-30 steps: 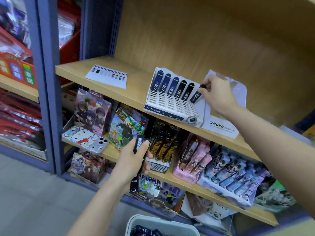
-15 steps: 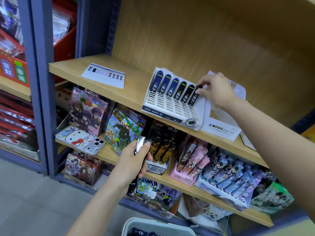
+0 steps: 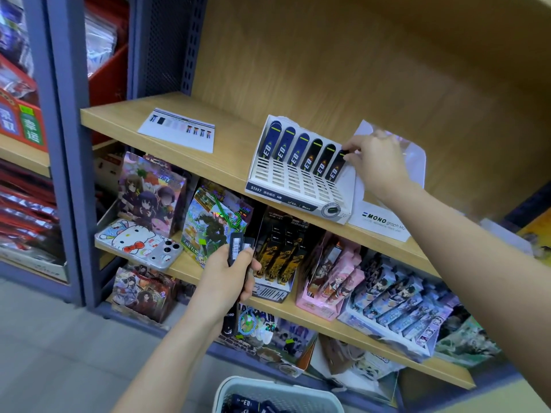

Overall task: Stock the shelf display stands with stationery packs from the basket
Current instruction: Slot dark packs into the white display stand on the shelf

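Head: six packs [image 3: 298, 149] in stand [image 3: 287, 181]

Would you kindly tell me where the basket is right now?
In the head view, the basket sits at the bottom centre edge, partly cut off, just below the left hand and its dark packs.

Free: bare upper shelf [image 3: 235, 150] between printed card [image 3: 179, 134] and display stand [image 3: 286, 187]; stand's front slots are left unfilled | Blocked: back row is taken by packs [image 3: 298, 150]; right flank is closed by right hand [image 3: 375, 162], MONO stand [image 3: 381, 222].
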Demonstrator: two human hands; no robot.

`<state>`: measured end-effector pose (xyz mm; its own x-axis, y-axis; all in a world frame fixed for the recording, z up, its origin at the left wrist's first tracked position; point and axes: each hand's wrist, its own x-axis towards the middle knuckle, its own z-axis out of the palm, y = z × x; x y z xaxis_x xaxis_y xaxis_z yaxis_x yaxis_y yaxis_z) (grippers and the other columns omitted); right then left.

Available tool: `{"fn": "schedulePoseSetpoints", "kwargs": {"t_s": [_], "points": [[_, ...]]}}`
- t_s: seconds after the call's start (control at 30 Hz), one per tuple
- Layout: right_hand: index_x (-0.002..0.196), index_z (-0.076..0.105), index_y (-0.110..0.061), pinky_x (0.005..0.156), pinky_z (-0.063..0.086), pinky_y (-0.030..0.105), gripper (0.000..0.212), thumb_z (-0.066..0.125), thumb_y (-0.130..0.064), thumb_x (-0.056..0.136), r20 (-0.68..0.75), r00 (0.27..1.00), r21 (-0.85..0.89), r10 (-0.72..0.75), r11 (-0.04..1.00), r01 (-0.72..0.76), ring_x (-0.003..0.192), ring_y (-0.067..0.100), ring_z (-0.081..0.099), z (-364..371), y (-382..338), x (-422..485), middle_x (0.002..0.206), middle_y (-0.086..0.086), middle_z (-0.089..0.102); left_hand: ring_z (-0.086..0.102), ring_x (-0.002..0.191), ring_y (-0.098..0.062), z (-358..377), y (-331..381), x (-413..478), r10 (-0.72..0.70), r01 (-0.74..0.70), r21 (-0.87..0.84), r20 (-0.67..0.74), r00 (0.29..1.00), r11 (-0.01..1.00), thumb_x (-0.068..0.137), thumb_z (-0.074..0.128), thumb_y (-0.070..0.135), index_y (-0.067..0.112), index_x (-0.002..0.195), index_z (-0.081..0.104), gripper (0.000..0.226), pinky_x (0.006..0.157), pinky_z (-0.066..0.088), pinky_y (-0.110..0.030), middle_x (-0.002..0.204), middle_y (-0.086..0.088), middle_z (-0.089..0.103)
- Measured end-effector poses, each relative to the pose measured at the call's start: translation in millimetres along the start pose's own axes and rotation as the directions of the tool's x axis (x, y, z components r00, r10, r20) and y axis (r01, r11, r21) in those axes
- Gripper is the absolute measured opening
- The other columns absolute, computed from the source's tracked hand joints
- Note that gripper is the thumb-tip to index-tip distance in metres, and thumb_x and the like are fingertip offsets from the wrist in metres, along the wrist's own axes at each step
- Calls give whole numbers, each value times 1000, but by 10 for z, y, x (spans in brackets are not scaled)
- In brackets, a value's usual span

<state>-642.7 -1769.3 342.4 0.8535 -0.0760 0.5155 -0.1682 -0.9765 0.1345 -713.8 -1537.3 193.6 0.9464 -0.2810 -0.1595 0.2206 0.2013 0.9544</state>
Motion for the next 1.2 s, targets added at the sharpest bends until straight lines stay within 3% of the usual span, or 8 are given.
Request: {"fn": "schedulePoseSetpoints", "kwargs": {"t_s": [0.13, 0.2, 0.37, 0.53, 0.73, 0.87, 1.03, 1.2], "points": [[118, 58, -8, 96, 32, 35, 24, 50, -11, 96, -121, 992, 100, -33, 994, 45, 110, 28, 46, -15, -95, -242, 116, 8, 60, 40, 36, -7, 0, 5, -30, 22, -22, -29, 22, 1000, 999, 101, 43, 17, 6, 91, 56, 20, 36, 33, -17, 46, 6, 52], [112, 59, -10, 86, 36, 21, 19, 49, -10, 96, -156, 988, 300, -2, 953, 49, 94, 15, 51, -20, -252, -478, 108, 3, 58, 43, 36, -9, 1, 6, -39, 35, -33, -36, 38, 999, 999, 101, 43, 20, 2, 99, 55, 22, 37, 36, -18, 50, 5, 57], [103, 62, -18, 65, 36, 4, 13, 51, -21, 97, 174, 983, 611, -65, 790, -56, 70, -14, 47, 20, -718, -1181, 83, -18, 52, 38, 31, -8, 37, -28, -62, 8, -7, -18, 70, 997, 1000, 102, 40, 25, -10, 107, 51, 38, 34, 32, -18, 41, 4, 53], [84, 65, -21, 67, 40, 18, 15, 58, -31, 93, 529, 846, 721, -61, 558, -411, 61, -2, 50, 274, -980, -1483, 69, -13, 57, 37, 29, -9, 70, -86, -50, -11, 11, -3, 96, 995, 1000, 103, 37, 28, -13, 111, 47, 42, 34, 31, -17, 41, 1, 54], [66, 55, -7, 68, 48, 22, 37, 43, -17, 100, 587, 809, 780, 38, 240, -577, 67, 12, 57, 223, -1086, -1539, 71, 2, 60, 66, 50, -19, 52, -97, -46, -27, 32, -159, 32, 999, 987, 102, 39, 24, 2, 97, 45, 24, 43, 54, -28, 69, -8, 67], [85, 49, -9, 64, 57, 27, 29, 29, -18, 104, 551, 827, 829, 111, 45, -558, 65, 14, 67, 169, -1032, -1530, 81, 7, 67, 51, 34, -12, -5, -140, -6, -57, 52, -110, -44, 997, 993, 102, 41, 27, 7, 96, 40, 21, 32, 41, -20, 64, -5, 63], [105, 50, -15, 43, 32, 15, 23, 29, -25, 104, 551, 835, 799, 16, 281, -532, 49, 6, 36, 160, -857, -1556, 75, -3, 50, 23, 32, -8, -21, -176, 38, -36, 37, -40, 26, 999, 998, 102, 39, 32, 11, 83, 35, 28, 30, 20, -17, 53, -1, 37], [116, 54, -29, 73, 41, 14, 20, 46, -20, 99, 536, 829, 747, -157, 546, -380, 74, 0, 53, 168, -739, -1623, 89, -6, 59, 30, 35, -8, 54, -134, 52, -159, 197, -286, 150, 976, 938, 98, 41, 27, 10, 83, 42, 23, 34, 24, -18, 60, 0, 38]]}}
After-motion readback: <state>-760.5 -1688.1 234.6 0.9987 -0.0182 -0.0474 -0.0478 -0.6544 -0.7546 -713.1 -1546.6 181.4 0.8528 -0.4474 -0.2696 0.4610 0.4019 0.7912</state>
